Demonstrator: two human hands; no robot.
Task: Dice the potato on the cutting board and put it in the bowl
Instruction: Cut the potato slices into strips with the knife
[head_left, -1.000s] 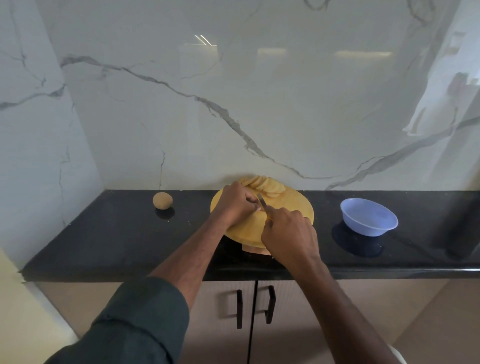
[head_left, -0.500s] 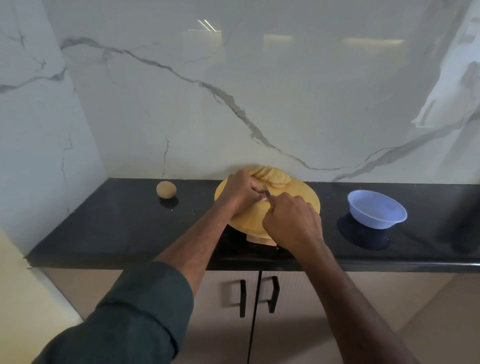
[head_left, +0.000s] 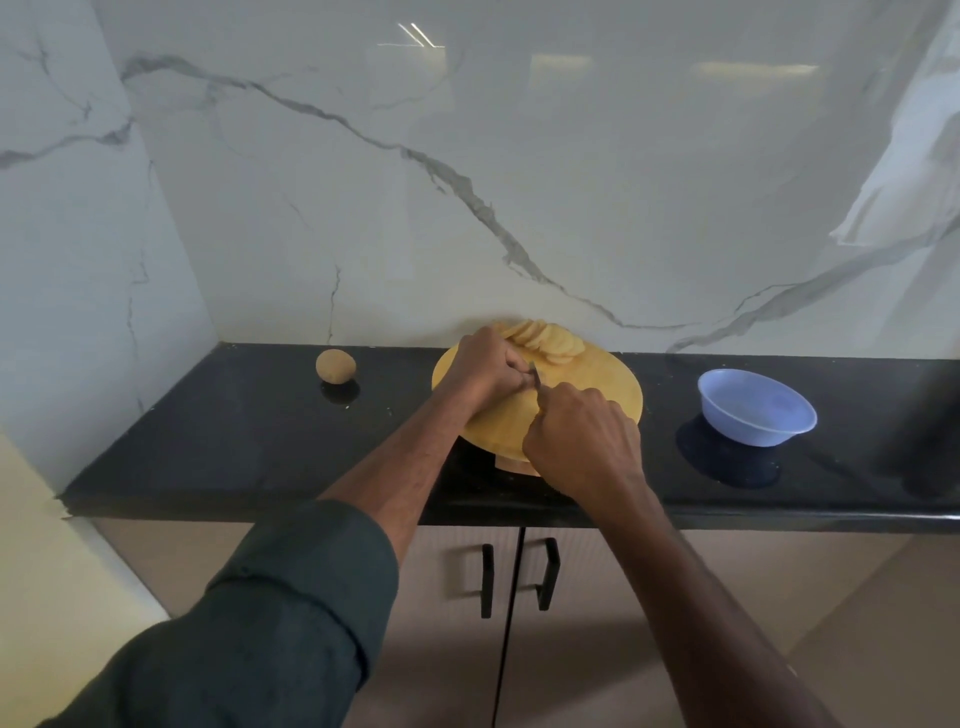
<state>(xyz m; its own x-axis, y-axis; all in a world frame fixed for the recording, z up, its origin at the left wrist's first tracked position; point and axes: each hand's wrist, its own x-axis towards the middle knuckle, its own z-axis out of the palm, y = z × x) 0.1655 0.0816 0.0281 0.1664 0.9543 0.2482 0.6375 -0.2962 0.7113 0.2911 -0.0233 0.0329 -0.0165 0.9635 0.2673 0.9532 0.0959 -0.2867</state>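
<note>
A round yellow cutting board (head_left: 597, 387) lies on the black counter. Several pale potato slices (head_left: 543, 340) are fanned along its far edge. My left hand (head_left: 483, 366) is curled over the potato piece on the board, which its fingers hide. My right hand (head_left: 579, 441) grips a knife (head_left: 535, 376); only a short stretch of blade shows between the two hands, touching the left fingers. A light blue bowl (head_left: 756, 408) stands to the right of the board, with nothing visible inside.
A whole unpeeled potato (head_left: 335, 366) sits on the black counter (head_left: 234, 441) to the left of the board. Marble walls close the back and left. A dark object (head_left: 935, 426) stands at the far right. Cabinet doors with black handles (head_left: 519, 579) are below.
The hands have stayed together on the board, with the knife shifting slightly between them. The view has tilted a little, so everything sits lower in the frame.
</note>
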